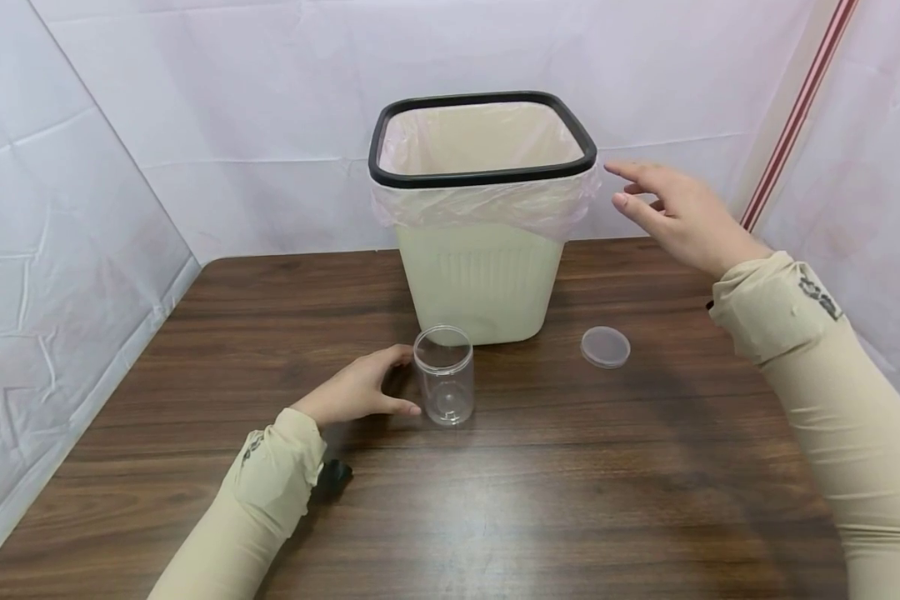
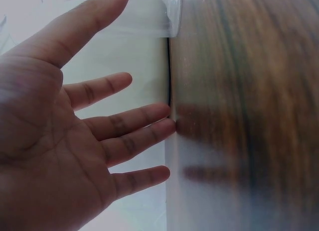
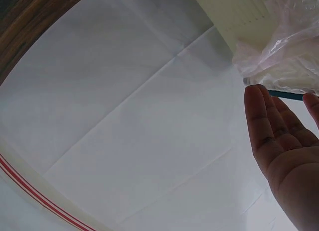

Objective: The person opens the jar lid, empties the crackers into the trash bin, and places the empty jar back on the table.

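A clear plastic jar (image 1: 446, 383) stands upright and lidless on the table. Beside its left side is my left hand (image 1: 363, 383), thumb and fingers apart and holding nothing. The left wrist view shows that palm (image 2: 55, 136) with fingers spread, the jar's clear wall (image 2: 149, 14) just past the thumb. Whether a fingertip touches the jar I cannot tell. My right hand (image 1: 678, 208) is raised to the right of a cream trash bin (image 1: 487, 275), fingers loosely bent with nothing in them. On the table below it lies a round clear lid (image 1: 605, 346).
The bin has a black rim (image 1: 483, 177) and a pinkish plastic liner (image 1: 487, 208) folded over its edge. It stands at the back of the dark wooden table (image 1: 270, 308). White sheeting (image 1: 255, 125) hangs behind and at both sides.
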`<state>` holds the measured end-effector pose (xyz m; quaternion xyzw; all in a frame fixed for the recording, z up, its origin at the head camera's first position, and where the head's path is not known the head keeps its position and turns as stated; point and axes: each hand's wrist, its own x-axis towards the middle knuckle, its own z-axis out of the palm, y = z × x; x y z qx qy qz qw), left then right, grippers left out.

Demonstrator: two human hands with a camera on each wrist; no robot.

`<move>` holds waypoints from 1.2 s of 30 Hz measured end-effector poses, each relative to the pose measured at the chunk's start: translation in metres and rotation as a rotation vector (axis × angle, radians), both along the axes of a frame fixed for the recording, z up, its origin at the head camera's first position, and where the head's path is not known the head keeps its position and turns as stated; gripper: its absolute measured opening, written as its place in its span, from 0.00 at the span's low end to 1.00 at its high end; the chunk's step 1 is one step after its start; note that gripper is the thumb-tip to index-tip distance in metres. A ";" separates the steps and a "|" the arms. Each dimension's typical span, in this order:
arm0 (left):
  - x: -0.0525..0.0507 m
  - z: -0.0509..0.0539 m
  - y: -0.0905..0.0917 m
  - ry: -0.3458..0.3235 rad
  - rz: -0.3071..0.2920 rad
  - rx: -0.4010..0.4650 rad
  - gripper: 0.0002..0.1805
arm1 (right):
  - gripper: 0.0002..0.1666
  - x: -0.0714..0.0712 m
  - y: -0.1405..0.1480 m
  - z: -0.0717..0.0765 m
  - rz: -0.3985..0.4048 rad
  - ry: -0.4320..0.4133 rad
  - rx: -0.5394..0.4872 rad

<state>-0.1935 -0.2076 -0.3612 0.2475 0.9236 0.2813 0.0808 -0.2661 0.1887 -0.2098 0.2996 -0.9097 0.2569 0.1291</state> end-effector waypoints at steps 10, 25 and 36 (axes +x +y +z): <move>0.003 0.002 -0.003 0.002 0.006 0.002 0.43 | 0.30 0.007 -0.002 -0.006 0.010 0.041 -0.003; 0.004 0.002 -0.001 0.006 0.001 -0.007 0.42 | 0.28 0.019 0.001 -0.027 0.031 0.100 -0.053; 0.004 0.001 -0.002 0.009 0.005 -0.010 0.42 | 0.29 0.024 0.004 -0.041 -0.002 0.054 -0.077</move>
